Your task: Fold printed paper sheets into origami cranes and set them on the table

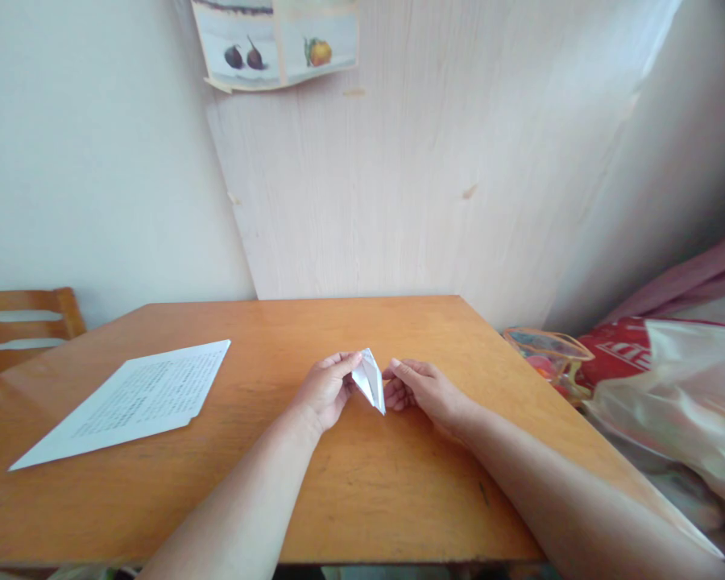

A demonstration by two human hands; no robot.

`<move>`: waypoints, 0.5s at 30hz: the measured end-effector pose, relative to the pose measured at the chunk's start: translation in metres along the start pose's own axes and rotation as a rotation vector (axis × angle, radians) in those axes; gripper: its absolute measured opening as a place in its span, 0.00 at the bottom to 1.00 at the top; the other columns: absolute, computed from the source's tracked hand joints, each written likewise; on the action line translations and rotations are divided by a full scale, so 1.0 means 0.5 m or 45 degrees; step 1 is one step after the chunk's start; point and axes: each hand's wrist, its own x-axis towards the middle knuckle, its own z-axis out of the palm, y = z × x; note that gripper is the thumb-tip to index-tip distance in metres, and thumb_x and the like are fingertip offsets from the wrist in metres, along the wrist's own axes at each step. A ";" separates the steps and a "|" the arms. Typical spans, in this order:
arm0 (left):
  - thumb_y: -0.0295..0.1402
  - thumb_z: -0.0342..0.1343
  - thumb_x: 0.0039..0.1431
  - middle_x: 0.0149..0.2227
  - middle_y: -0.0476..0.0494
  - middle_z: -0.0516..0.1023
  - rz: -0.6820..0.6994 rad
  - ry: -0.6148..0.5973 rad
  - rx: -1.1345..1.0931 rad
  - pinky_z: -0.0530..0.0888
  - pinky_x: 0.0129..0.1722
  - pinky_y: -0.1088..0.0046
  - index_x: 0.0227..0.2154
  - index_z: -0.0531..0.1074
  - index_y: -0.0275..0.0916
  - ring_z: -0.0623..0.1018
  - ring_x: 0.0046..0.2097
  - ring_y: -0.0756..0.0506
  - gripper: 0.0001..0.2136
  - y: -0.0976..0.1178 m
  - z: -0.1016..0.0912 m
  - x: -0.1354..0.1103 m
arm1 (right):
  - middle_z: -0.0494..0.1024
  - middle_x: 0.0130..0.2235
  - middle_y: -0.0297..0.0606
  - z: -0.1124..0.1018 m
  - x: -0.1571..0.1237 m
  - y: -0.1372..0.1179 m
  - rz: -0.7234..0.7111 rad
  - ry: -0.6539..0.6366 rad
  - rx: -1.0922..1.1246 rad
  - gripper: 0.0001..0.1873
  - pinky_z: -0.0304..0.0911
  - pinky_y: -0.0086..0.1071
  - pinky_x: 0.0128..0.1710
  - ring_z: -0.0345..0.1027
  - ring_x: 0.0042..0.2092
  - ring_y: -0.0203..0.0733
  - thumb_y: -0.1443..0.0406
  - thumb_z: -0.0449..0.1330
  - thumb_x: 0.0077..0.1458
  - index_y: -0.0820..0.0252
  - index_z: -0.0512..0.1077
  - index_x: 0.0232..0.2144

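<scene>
A small piece of folded white paper (369,380), diamond-shaped with a split lower point, is held just above the wooden table (338,499). My left hand (331,390) pinches its left edge between thumb and fingers. Close by its right edge is my right hand (420,390), with curled fingers and the thumb lying over them. Whether the right fingertips touch the paper is hard to make out, and their inner side is partly hidden.
Printed white sheets (138,399) lie at the table's left. A wooden chair (27,322) stands beyond them. Past the right edge are an orange-rimmed basket (547,345), a red bag (616,354) and a pale plastic bag (682,403). A fruit picture (278,48) hangs on the wall behind.
</scene>
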 end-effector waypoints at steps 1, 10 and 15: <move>0.33 0.70 0.50 0.30 0.45 0.79 0.011 0.010 -0.024 0.71 0.34 0.73 0.31 0.76 0.34 0.76 0.32 0.48 0.10 0.002 -0.004 0.003 | 0.79 0.29 0.40 0.001 0.000 0.002 0.000 0.014 -0.003 0.27 0.65 0.32 0.30 0.71 0.29 0.38 0.43 0.58 0.58 0.62 0.73 0.34; 0.29 0.67 0.54 0.28 0.47 0.77 0.083 0.075 -0.215 0.72 0.30 0.75 0.28 0.76 0.34 0.75 0.29 0.50 0.06 0.009 -0.035 0.018 | 0.74 0.25 0.34 0.014 0.006 0.020 -0.123 0.052 -0.207 0.19 0.63 0.31 0.30 0.66 0.26 0.36 0.49 0.58 0.58 0.59 0.69 0.27; 0.30 0.65 0.58 0.31 0.48 0.78 0.085 0.098 -0.297 0.71 0.30 0.78 0.31 0.75 0.36 0.76 0.31 0.52 0.04 -0.008 -0.029 0.024 | 0.70 0.25 0.30 0.026 -0.001 0.026 -0.303 0.014 -0.539 0.12 0.55 0.30 0.27 0.61 0.26 0.35 0.56 0.62 0.57 0.58 0.71 0.32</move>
